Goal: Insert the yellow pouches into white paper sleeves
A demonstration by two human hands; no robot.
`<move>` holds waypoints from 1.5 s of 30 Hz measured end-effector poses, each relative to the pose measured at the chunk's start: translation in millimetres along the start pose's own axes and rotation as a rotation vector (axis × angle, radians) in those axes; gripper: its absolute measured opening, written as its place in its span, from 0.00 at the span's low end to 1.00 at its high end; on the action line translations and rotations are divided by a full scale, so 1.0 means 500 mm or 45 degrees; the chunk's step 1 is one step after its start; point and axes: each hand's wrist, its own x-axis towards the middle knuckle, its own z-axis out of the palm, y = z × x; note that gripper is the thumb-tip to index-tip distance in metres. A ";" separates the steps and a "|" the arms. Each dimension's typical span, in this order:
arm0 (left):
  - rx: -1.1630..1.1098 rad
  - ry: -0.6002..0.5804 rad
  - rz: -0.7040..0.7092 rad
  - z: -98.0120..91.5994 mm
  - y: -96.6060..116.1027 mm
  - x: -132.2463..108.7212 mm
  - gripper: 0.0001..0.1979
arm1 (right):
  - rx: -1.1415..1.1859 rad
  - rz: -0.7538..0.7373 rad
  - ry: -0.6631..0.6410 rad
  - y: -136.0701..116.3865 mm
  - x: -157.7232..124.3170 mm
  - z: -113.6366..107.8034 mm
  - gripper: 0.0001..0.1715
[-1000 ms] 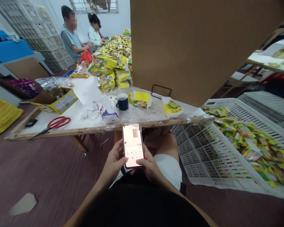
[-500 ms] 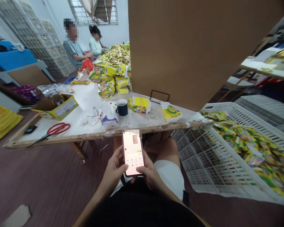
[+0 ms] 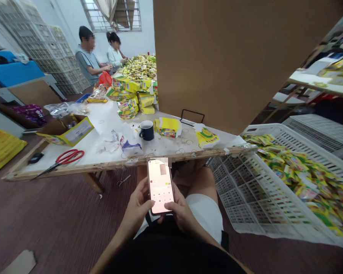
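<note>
A smartphone (image 3: 161, 186) with a lit screen is held upright over my lap, below the table's front edge. My left hand (image 3: 140, 199) grips its left side, the thumb at the lower left of the screen. On the other side my right hand (image 3: 180, 205) is closed round it, the thumb lying over the lower right of the screen. The fingers behind the phone are mostly hidden. Just beyond, on the table (image 3: 103, 121), stand a dark mug (image 3: 146, 130) and a yellow packet bundle (image 3: 168, 126). Red-handled scissors (image 3: 65, 159) lie at the table's left.
A white plastic crate (image 3: 246, 198) of yellow packets stands at my right. A large cardboard sheet (image 3: 217, 64) rises over the table. Boxes (image 3: 125, 95) and heaped packets (image 3: 140, 66) stand farther back, where two people sit. An open carton (image 3: 70, 131) is at left.
The view has shifted very slightly. Both hands keep their hold on the phone, with no clear movement of the thumbs.
</note>
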 end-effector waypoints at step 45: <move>0.033 0.068 -0.041 0.017 0.001 -0.002 0.27 | -0.062 0.001 -0.010 0.000 -0.007 -0.004 0.32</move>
